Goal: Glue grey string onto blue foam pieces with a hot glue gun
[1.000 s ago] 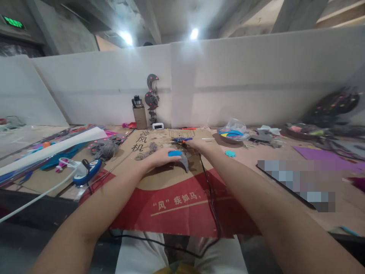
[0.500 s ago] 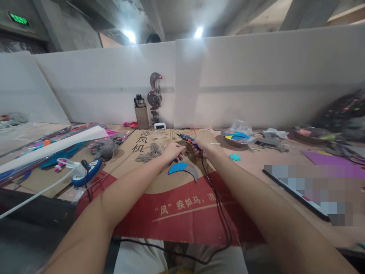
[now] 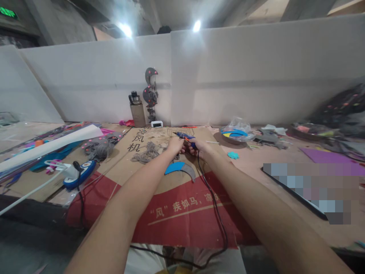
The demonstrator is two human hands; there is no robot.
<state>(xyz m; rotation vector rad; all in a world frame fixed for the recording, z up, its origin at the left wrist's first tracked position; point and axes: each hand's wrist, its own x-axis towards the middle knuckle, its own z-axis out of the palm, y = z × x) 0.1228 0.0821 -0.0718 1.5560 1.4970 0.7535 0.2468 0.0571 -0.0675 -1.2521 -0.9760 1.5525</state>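
Note:
A blue glue gun (image 3: 184, 136) with an orange trigger area points to the left over the cardboard sheet. My right hand (image 3: 197, 147) is closed around its handle, and a black cord hangs from it. My left hand (image 3: 176, 145) sits right beside the gun, fingers curled; whatever is between them is hidden. Just below my hands lies a crescent felt piece (image 3: 175, 168), blue on one part and grey on the other. To the left of my left hand is a heap of grey yarn (image 3: 147, 153).
A blue power strip (image 3: 85, 174) with plugs lies at left, near a rolled white sheet (image 3: 62, 146). A bottle (image 3: 137, 114) and a small white clock (image 3: 156, 124) stand by the partition. At right are a bowl of felt pieces (image 3: 237, 139) and a blurred-out tablet (image 3: 293, 194).
My left hand has moved right and slightly up, closing the gap to the glue gun. My right hand keeps hold of the gun. The whole view has shifted a little.

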